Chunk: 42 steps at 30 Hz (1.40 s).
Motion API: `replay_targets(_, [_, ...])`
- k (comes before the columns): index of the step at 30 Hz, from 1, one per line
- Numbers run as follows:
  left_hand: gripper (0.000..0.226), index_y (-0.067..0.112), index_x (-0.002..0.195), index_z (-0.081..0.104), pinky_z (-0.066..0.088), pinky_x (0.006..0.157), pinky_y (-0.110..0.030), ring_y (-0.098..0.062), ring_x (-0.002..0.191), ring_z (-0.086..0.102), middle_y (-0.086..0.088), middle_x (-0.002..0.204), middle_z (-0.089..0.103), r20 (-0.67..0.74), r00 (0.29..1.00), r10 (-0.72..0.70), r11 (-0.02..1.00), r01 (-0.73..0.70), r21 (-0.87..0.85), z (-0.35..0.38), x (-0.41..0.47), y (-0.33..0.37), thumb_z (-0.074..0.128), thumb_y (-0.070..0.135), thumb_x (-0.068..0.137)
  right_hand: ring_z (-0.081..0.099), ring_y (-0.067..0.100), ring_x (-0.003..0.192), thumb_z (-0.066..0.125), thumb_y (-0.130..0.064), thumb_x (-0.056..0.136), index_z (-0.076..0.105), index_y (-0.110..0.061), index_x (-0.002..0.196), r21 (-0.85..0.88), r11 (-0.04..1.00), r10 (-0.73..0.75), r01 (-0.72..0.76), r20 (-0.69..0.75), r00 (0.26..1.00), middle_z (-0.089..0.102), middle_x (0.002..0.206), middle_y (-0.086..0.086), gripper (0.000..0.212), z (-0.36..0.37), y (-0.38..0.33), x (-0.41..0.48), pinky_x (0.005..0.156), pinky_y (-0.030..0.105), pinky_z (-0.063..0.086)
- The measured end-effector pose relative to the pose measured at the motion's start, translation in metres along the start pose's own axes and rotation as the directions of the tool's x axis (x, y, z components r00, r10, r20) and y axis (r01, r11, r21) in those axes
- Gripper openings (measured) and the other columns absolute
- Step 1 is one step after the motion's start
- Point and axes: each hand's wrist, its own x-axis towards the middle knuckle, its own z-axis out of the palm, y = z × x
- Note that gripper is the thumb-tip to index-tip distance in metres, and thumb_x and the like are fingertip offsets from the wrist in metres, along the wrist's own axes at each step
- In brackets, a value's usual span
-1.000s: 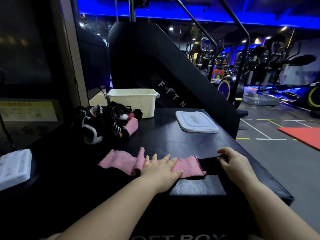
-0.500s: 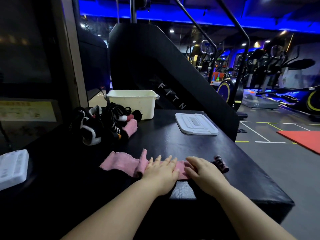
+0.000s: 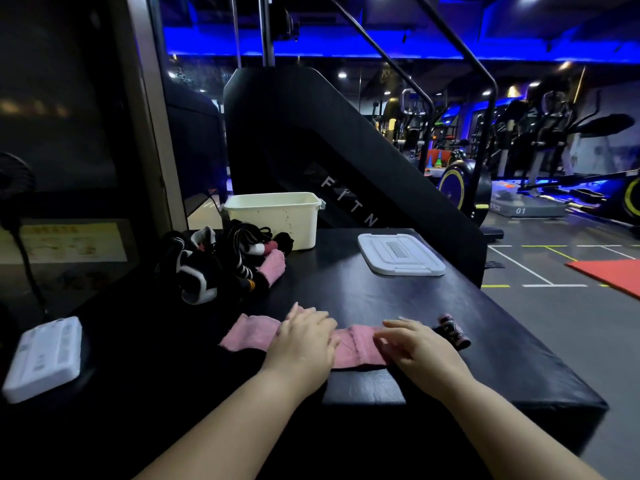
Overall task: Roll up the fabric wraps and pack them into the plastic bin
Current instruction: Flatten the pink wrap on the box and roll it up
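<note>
Pink wrap (image 3: 356, 346) more exposed; left hand (image 3: 304, 342) and right hand (image 3: 417, 346) parted, fingers (image 3: 313, 317) flat, pressing it.

Head cam, close, facing fwd-down over black table (image 3: 363, 296)

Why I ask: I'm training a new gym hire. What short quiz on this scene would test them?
1. True or false: the lid sits on the plastic bin.
2. The wrap under the left hand and right hand is: A pink, B white, C green.
3. Which hand lies nearer the wrap's rolled end?
Key: 1 false, it lies on the table; 2 A; 3 right.
</note>
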Motion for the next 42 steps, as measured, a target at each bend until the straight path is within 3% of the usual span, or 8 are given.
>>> replay_targets(3, [0.04,0.022,0.141,0.046,0.003,0.12,-0.026,-0.011,0.148,0.017,0.005,0.155,0.033,-0.016,0.999,-0.041,0.968,0.035,-0.25,0.005,-0.002,-0.014,0.043,0.025,0.101,0.064,0.021,0.115,0.062,-0.013,0.077,0.075,-0.034,0.093,0.021,0.991,-0.126,0.129,-0.112,0.986,0.071,0.116,-0.009,0.029,0.003,-0.006,0.0,0.106,0.04,0.041])
replay_targets(6, [0.044,0.022,0.142,0.045,0.01,0.119,-0.022,-0.01,0.148,0.015,0.005,0.156,0.03,0.01,0.999,-0.047,0.957,0.048,-0.285,0.008,-0.003,-0.017,0.048,0.019,0.098,0.061,0.008,0.108,0.056,-0.017,0.082,0.07,-0.032,0.102,0.122,0.99,-0.055,0.066,-0.093,0.994,0.067,0.119,-0.014,0.03,-0.004,-0.027,0.006,0.093,0.027,0.049])
replay_targets(9, [0.055,0.022,0.146,0.039,0.008,0.114,-0.016,-0.011,0.147,0.016,0.004,0.158,0.025,-0.005,0.997,-0.073,0.938,0.067,-0.339,0.005,-0.001,-0.018,0.055,0.015,0.094,0.059,0.015,0.102,0.049,-0.036,0.091,0.058,-0.031,0.108,0.145,0.989,0.02,-0.013,-0.046,0.999,0.065,0.106,-0.009,0.02,0.001,-0.034,0.014,0.087,0.032,0.045])
replay_targets(17, [0.088,0.023,0.154,0.012,0.018,0.111,-0.017,-0.013,0.144,0.025,-0.001,0.158,0.024,0.187,0.96,-0.208,0.799,0.277,-0.534,-0.001,0.0,-0.024,0.068,0.02,0.086,0.052,0.01,0.106,0.054,-0.055,0.091,0.044,-0.042,0.134,0.186,0.972,0.13,-0.144,0.085,0.988,0.054,0.11,-0.005,0.045,0.004,-0.033,0.016,0.094,0.025,0.037])
replay_targets(22, [0.08,0.028,0.155,0.002,-0.001,0.122,-0.04,-0.028,0.148,0.017,0.002,0.161,0.023,0.341,0.909,-0.238,0.84,0.369,-0.399,-0.015,-0.004,-0.024,0.054,0.033,0.095,0.046,0.016,0.119,0.047,-0.056,0.092,0.036,-0.051,0.141,-0.043,0.986,0.166,-0.161,0.167,0.972,0.046,0.113,-0.006,0.05,0.006,-0.029,0.021,0.098,0.03,0.036])
replay_targets(26, [0.079,0.03,0.155,-0.003,-0.006,0.12,-0.045,-0.023,0.149,0.016,0.004,0.161,0.022,0.353,0.894,-0.275,0.852,0.397,-0.341,-0.019,-0.011,-0.028,0.048,0.043,0.097,0.034,0.014,0.133,0.032,-0.068,0.093,0.025,-0.053,0.145,-0.156,0.979,0.162,-0.13,0.214,0.963,0.039,0.142,-0.013,0.055,0.01,-0.026,0.019,0.107,0.033,0.027])
replay_targets(34, [0.064,0.047,0.151,-0.01,-0.011,0.119,-0.052,-0.013,0.15,0.012,0.008,0.163,0.013,0.379,0.872,-0.311,0.867,0.424,-0.263,-0.014,-0.02,-0.05,0.028,0.056,0.1,0.023,0.009,0.142,0.026,-0.066,0.096,0.019,-0.051,0.148,-0.248,0.966,0.136,-0.075,0.239,0.962,0.028,0.155,-0.02,0.055,0.011,-0.031,0.017,0.107,0.033,0.022])
replay_targets(42, [0.057,0.037,0.154,0.014,-0.01,0.119,-0.051,-0.017,0.15,0.0,0.003,0.159,0.011,0.25,0.914,-0.321,0.925,0.359,-0.127,-0.013,-0.019,-0.055,0.036,0.041,0.101,0.022,0.01,0.141,0.026,-0.066,0.096,0.013,-0.052,0.149,-0.241,0.968,0.128,-0.068,0.241,0.962,0.028,0.154,-0.019,0.056,0.011,-0.032,0.016,0.107,0.033,0.021])
